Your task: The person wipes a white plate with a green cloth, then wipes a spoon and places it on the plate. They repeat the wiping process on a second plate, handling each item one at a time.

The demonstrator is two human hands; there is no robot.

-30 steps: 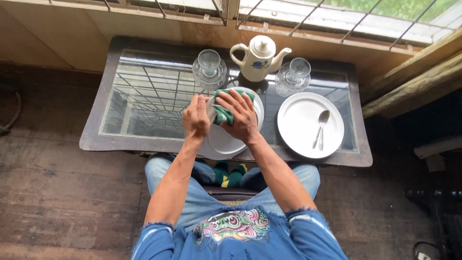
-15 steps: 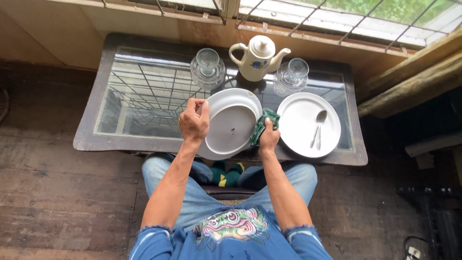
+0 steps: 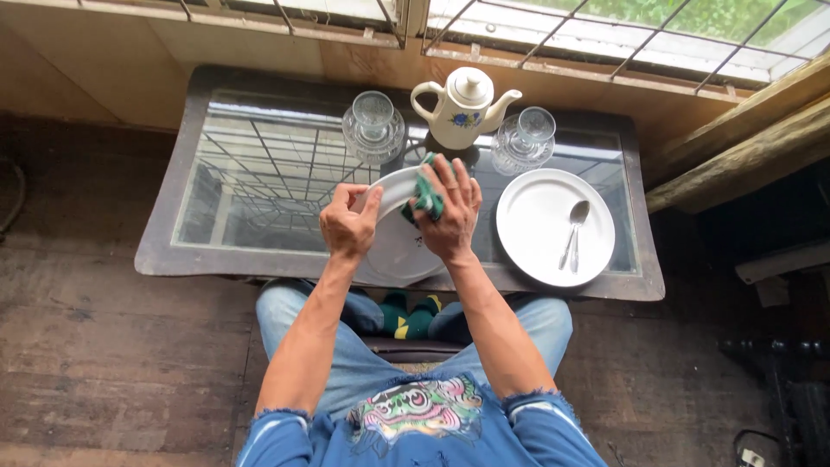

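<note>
Glass-topped table [image 3: 259, 173], dark frame, under a barred window: I log it as the base for everything below.

White plate, held [image 3: 393, 246]: tilted up off the table's near edge, between my two hands, close to my lap.

White plate, resting [image 3: 536, 233]: flat on the glass to the right, a spoon [image 3: 575, 232] lying on it.

Teapot [image 3: 462, 105]: white, at the far edge, centre. Two clear glasses, one left [image 3: 373, 125], one right [image 3: 524, 138], flanking it.

Left hand [image 3: 348, 227]: forearm reaching forward, fingers curled over the held plate's left rim, thumb on top, gripping it firmly.

Right hand [image 3: 450, 212]: fingers spread flat, palm down, pressing a green cloth [image 3: 425, 197] against the held plate's upper face.

Change noted: half a second ago my right hand sat bunched at the plate's right edge with the cloth balled beside it and the plate's face open to view; now that hand lies across the plate's upper part, covering it. Left hand's hold is unchanged.
</note>
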